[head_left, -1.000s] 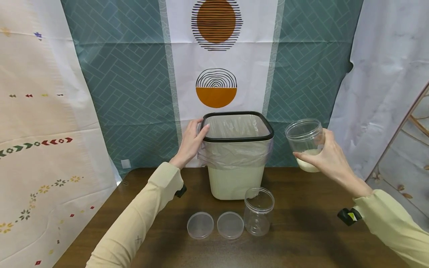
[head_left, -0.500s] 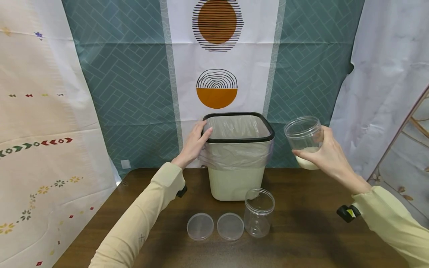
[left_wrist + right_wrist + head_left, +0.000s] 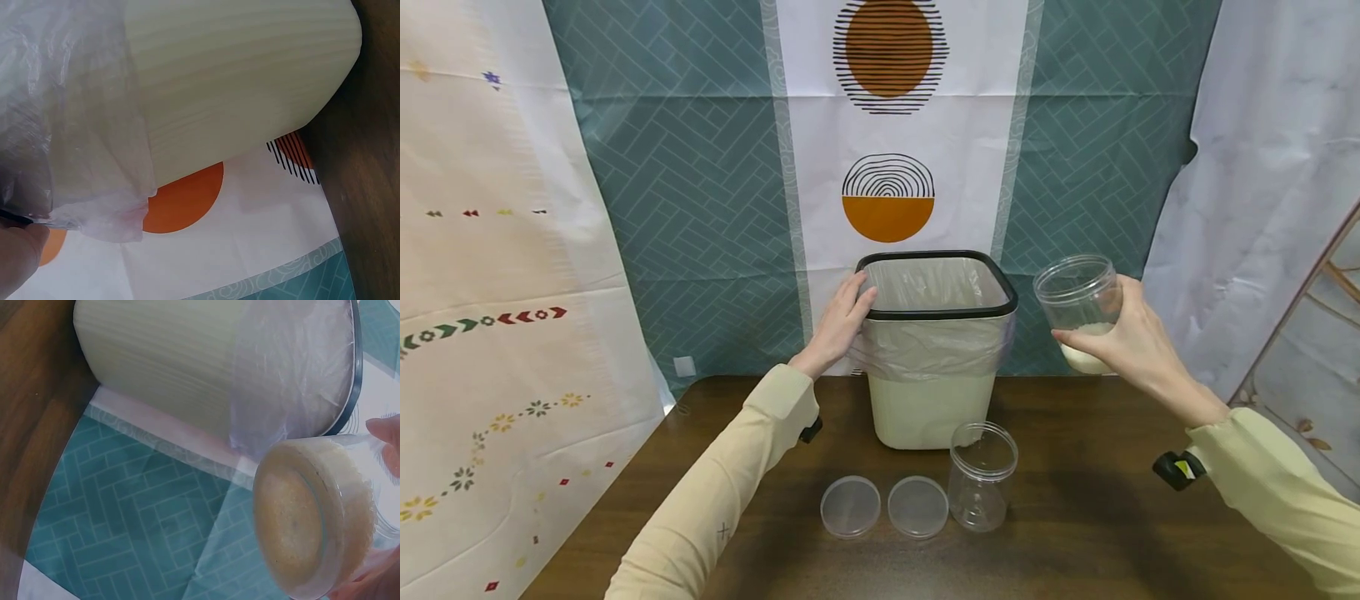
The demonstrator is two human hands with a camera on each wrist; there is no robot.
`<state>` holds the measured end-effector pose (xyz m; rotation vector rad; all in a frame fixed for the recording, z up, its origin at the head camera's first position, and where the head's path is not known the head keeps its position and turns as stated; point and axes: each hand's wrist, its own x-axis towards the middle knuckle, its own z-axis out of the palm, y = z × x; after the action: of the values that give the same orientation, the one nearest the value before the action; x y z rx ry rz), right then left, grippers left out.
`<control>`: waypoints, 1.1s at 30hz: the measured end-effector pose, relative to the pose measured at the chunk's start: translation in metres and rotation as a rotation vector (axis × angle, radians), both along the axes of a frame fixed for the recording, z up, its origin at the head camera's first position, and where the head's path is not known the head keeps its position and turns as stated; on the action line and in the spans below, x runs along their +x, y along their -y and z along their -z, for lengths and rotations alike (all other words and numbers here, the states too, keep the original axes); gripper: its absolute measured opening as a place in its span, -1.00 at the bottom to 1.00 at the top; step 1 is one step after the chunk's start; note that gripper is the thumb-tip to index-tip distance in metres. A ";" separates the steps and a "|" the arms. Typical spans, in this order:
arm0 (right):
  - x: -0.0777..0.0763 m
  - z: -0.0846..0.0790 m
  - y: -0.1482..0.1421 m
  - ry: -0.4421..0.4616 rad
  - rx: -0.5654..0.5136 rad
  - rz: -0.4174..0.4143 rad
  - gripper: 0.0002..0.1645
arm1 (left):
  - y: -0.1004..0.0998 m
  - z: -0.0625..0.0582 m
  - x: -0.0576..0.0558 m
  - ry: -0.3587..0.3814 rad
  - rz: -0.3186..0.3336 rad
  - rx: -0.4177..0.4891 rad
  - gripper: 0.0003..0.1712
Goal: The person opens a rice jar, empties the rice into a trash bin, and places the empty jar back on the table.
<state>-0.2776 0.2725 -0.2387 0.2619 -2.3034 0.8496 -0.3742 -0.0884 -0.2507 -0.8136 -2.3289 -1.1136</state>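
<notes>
A clear plastic jar (image 3: 1078, 302), tilted toward the bin and partly filled with pale grainy stuff, is held in the air by my right hand (image 3: 1138, 350). In the right wrist view the jar's base (image 3: 294, 519) faces the camera. My left hand (image 3: 838, 325) holds the black rim at the left side of a cream trash can (image 3: 928, 412), its thumb over the rim. A translucent bag (image 3: 936, 346) lines the can and folds down outside. In the left wrist view only part of a finger (image 3: 22, 253) shows at the rim.
A second clear jar (image 3: 977, 492), lidless, stands upright on the dark wooden table (image 3: 1075, 517) in front of the can. Two round translucent lids, the left lid (image 3: 850, 507) and the right lid (image 3: 917, 507), lie beside it. Patterned cloth (image 3: 692, 208) hangs behind.
My right hand has raised the jar slightly and moved it a little toward the trash can. My left hand stays at the rim, shifted only slightly.
</notes>
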 end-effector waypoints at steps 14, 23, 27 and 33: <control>-0.011 -0.018 0.008 0.004 0.032 -0.041 0.10 | 0.000 -0.001 0.000 -0.021 -0.008 -0.043 -0.38; -0.019 -0.025 0.012 0.002 0.045 -0.040 0.09 | 0.001 -0.001 0.001 -0.018 -0.013 -0.044 -0.38; -0.023 -0.031 0.013 0.012 0.068 -0.039 0.10 | 0.001 0.000 0.001 -0.027 -0.013 -0.043 -0.39; -0.029 -0.038 0.014 0.012 0.140 -0.036 0.14 | 0.001 -0.001 0.001 -0.028 -0.009 -0.048 -0.39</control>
<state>-0.3066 0.2586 -0.2005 0.3610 -2.3797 0.7093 -0.3736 -0.0894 -0.2501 -0.8294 -2.3427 -1.0393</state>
